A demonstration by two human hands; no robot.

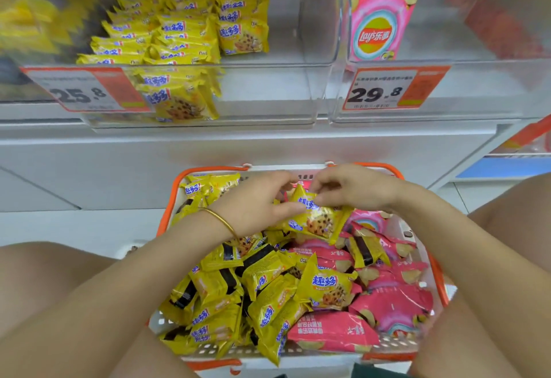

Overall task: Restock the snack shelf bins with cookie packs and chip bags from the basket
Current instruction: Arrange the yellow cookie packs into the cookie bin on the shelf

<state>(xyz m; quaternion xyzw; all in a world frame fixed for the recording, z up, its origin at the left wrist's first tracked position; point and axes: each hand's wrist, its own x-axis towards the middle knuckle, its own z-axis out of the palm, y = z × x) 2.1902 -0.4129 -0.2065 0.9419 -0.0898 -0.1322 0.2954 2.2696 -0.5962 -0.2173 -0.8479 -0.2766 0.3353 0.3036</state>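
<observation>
Hands: L hand & R hand both pinch one yellow cookie pack over basket; cookie bin at 11 o'clock.

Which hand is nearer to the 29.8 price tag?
Right. The right hand is below the tag, slightly to its left; the left hand is farther left. Both pinch one cookie pack.

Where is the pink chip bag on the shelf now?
Head view, upper right: the pink chip bag stands in the right clear bin, above the 29.8 price tag, right of the cookie bin.
</observation>
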